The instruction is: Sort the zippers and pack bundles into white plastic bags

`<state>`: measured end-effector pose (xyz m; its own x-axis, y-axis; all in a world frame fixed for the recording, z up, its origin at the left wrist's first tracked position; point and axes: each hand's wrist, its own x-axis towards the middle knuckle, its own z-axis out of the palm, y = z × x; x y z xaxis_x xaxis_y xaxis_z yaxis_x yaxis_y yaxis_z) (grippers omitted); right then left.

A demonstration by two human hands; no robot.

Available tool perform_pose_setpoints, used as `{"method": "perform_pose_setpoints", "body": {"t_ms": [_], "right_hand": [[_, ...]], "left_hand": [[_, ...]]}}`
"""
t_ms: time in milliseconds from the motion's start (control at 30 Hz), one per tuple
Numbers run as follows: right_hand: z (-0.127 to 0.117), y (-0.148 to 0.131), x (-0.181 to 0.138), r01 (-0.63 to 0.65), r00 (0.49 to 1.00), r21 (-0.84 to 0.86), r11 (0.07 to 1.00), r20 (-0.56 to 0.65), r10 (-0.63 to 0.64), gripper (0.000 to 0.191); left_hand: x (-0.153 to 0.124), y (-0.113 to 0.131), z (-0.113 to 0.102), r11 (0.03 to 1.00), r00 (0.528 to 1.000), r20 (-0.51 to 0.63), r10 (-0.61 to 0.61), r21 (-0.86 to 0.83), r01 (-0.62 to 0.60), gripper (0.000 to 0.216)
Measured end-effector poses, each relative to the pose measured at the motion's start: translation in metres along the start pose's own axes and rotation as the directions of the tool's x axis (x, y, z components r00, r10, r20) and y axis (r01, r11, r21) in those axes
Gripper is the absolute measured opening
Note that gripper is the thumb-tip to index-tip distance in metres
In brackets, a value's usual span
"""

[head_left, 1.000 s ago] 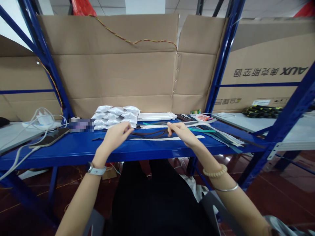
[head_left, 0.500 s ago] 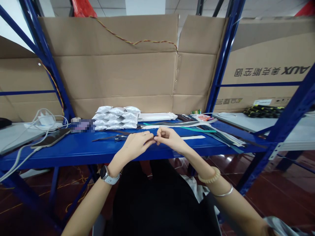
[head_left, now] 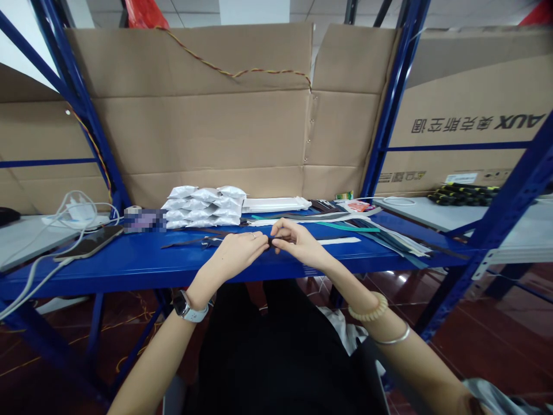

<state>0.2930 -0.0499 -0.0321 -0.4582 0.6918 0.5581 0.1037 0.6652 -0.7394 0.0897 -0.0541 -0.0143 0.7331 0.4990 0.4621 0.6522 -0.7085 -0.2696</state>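
Observation:
Both my hands meet over the front of the blue shelf. My left hand is closed, its fingertips around one side of a small dark piece too small to name. From the other side, the thumb and forefinger of my right hand pinch towards the same piece. Just left of my left hand lies a dark strip with a small metallic object beside it. Behind and to the right of my right hand are long flat strips in white, grey, green and black.
A stack of silvery white packets stands at the back, beside a long white package. To the left are a phone and white cables. Cardboard backs the shelf, between blue posts.
The right fingertips have shifted slightly, with forefinger and thumb a little further apart, and more of the dark piece shows. The left hand has barely moved.

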Motion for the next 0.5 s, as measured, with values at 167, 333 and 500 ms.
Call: {"method": "perform_pose_setpoints", "body": {"t_ms": [167,333,500], "right_hand": [[-0.004,-0.004,-0.001,-0.019,1.000,-0.166,0.986,-0.020,0.016,0.016],[-0.027,-0.002,-0.003,-0.047,0.993,-0.174,0.984,-0.117,0.027,0.019],[-0.066,-0.001,-0.009,-0.067,0.965,-0.193,0.979,-0.264,0.014,0.025]], "left_hand": [[-0.002,-0.007,-0.002,0.997,0.998,0.029,0.058,0.042,-0.059,0.020],[-0.009,-0.029,-0.008,0.998,0.999,0.032,-0.031,0.054,0.029,0.023],[-0.022,-0.058,-0.019,0.985,0.989,0.009,-0.150,0.085,0.149,0.028]]}}
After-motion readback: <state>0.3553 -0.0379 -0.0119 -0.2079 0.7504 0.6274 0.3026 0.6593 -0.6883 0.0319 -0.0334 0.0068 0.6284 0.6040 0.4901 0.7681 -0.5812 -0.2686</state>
